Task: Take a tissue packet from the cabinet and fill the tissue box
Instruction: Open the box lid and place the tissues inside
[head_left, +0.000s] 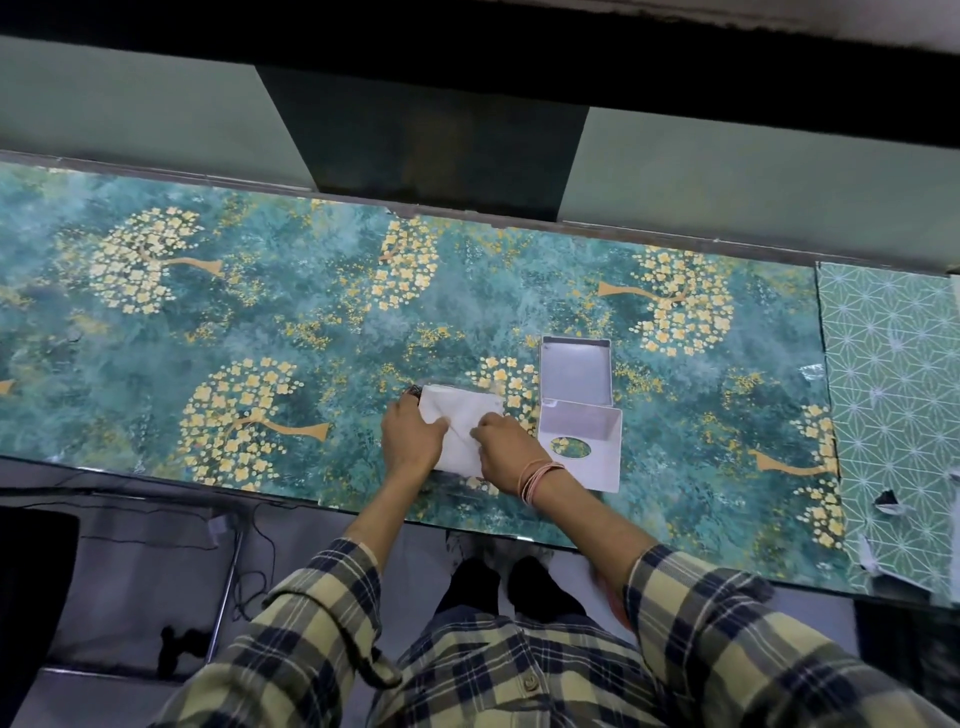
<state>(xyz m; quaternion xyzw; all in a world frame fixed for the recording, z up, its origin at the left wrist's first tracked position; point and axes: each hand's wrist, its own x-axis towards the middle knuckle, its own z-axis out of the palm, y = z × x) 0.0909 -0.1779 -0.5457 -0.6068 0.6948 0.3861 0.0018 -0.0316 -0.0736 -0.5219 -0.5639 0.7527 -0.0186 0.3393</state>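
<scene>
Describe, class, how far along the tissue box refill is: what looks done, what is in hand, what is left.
Done: the tissue packet is out on the table, and the tissue box lies open with its oval slot showing. In hand: the left hand and right hand both grip the packet. Left: the tissues are not yet in the box.

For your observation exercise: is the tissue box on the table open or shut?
Open. The tissue box lies with its oval-slot part upturned, showing a bare white inside; its other part sits apart, also bare.
</scene>
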